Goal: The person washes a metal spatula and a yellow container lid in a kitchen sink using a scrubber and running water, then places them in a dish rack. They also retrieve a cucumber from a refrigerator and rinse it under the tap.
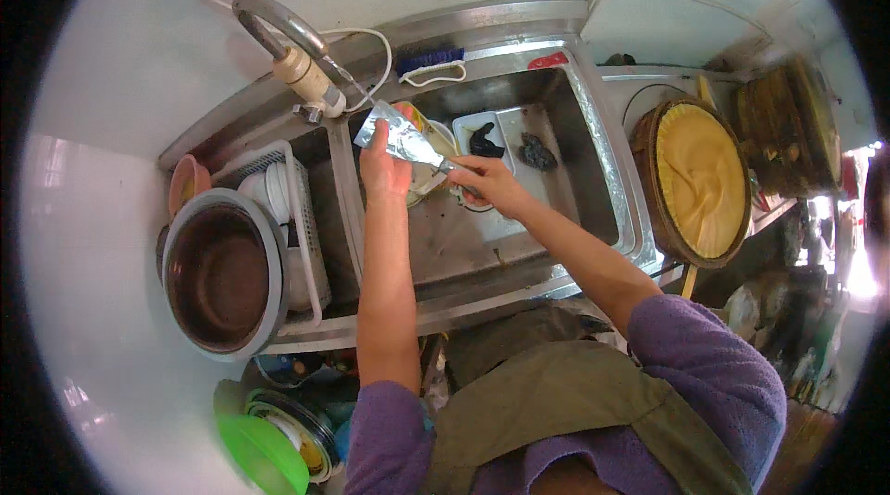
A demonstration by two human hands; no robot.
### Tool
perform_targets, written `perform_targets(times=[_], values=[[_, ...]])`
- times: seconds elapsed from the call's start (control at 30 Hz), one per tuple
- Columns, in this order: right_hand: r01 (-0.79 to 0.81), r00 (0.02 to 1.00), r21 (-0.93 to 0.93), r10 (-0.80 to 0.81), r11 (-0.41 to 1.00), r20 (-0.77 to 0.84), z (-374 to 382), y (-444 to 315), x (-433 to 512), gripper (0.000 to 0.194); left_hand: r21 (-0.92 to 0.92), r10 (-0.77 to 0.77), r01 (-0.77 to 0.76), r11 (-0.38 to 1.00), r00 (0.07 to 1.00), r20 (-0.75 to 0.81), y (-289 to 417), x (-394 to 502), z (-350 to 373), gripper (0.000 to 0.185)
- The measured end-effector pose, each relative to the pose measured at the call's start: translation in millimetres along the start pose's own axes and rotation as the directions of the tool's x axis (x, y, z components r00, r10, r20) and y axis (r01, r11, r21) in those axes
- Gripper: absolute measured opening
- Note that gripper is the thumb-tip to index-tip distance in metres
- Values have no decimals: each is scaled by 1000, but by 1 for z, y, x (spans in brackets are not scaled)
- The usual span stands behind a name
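Note:
Over the sink basin, a wide-bladed metal spatula is held in both hands. My right hand is closed around its handle. My left hand grips the blade, thumb on top and the other fingers mostly hidden beneath. A thin stream of water falls from the curved tap onto the blade's upper edge. Below the spatula, partly covered by it, are pale dishes. Beyond my right hand, a white tray holds a black cloth-like item. A dark scouring pad lies to its right.
A blue-bristled brush and a red item sit on the back ledge. Left are a grey-rimmed basin and a white basket of bowls. A yellow-lined round basket stands right. A green bowl is lower left.

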State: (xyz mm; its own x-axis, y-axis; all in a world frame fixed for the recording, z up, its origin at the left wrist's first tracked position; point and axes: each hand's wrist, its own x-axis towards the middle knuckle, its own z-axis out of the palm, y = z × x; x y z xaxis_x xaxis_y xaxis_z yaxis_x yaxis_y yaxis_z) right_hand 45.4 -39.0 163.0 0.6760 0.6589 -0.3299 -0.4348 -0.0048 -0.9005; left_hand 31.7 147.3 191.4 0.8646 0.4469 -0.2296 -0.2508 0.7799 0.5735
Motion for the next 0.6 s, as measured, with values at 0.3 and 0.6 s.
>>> perform_targets(times=[0.3, 0.6], values=[[-324, 938, -298, 346, 898, 20, -39, 31, -16, 51, 128, -160, 139, 982, 972, 173, -9, -42, -5, 50], [-45, 970, -98, 67, 994, 235, -1, -4, 49, 51, 125, 59, -102, 987, 950, 307, 26, -12, 8, 61]])
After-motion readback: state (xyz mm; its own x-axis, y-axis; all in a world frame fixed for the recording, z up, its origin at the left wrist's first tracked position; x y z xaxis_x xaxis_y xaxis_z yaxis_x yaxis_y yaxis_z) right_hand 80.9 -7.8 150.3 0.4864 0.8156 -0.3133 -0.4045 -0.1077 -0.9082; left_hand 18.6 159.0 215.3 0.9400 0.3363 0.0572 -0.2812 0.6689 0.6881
